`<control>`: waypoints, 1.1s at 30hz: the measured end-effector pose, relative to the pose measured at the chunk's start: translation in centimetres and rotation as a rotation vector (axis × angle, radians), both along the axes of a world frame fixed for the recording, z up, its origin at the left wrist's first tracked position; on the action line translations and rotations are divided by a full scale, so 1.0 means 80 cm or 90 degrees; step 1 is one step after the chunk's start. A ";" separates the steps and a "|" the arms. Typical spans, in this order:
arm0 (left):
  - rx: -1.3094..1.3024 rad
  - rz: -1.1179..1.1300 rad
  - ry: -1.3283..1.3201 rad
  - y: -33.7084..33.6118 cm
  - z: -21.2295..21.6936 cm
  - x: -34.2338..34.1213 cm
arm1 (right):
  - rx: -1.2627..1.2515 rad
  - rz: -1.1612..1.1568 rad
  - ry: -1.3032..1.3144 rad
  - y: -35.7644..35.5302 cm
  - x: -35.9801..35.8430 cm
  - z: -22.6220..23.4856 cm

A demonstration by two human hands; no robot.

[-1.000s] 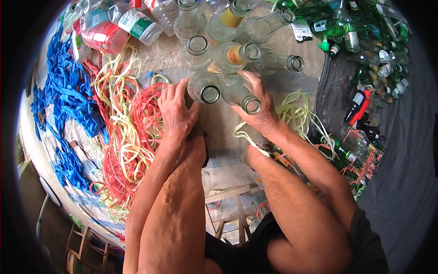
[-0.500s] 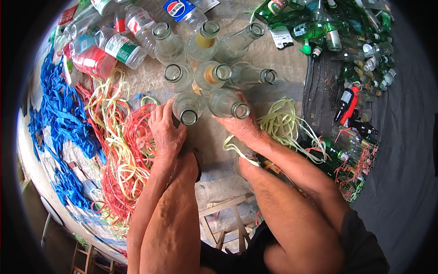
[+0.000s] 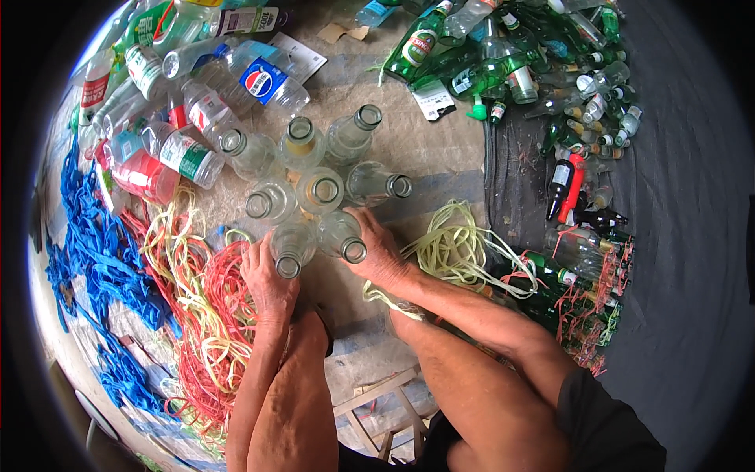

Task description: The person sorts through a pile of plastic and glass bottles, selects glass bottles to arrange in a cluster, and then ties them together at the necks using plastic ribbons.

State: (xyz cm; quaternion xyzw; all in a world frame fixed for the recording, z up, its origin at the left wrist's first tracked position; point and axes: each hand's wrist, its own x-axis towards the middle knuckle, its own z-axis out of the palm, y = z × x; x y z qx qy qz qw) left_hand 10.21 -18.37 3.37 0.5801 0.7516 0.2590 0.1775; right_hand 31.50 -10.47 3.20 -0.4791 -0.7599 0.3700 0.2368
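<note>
Several clear glass bottles stand mouths up in a close cluster on the ground in front of me. My left hand curves against the outer side of the near left glass bottle. Against the near right glass bottle lies my right hand, its fingers partly hidden behind the glass. Yellowish labels or bands show through a few of the bottles. Pale yellow plastic strapping lies in a loose coil beyond my right wrist.
Red and yellow plastic strapping is heaped at left, beside blue strips. Plastic bottles lie at far left. Green glass bottles are piled at far right, small bottles below them. A wooden stool frame shows between my legs.
The view has shifted, so the whole scene sits lower and further left. Both hands stay on the same two near bottles. The near pair looks slightly closer together.
</note>
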 end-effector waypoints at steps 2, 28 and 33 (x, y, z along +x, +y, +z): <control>-0.003 -0.002 0.005 -0.002 0.000 -0.004 | -0.010 0.000 -0.005 0.000 -0.004 0.001; 0.005 -0.029 0.019 -0.006 -0.003 -0.002 | -0.012 -0.445 0.070 0.264 0.279 0.005; -0.045 -0.038 0.013 -0.009 -0.010 -0.016 | 0.047 -0.463 0.105 0.313 0.253 0.051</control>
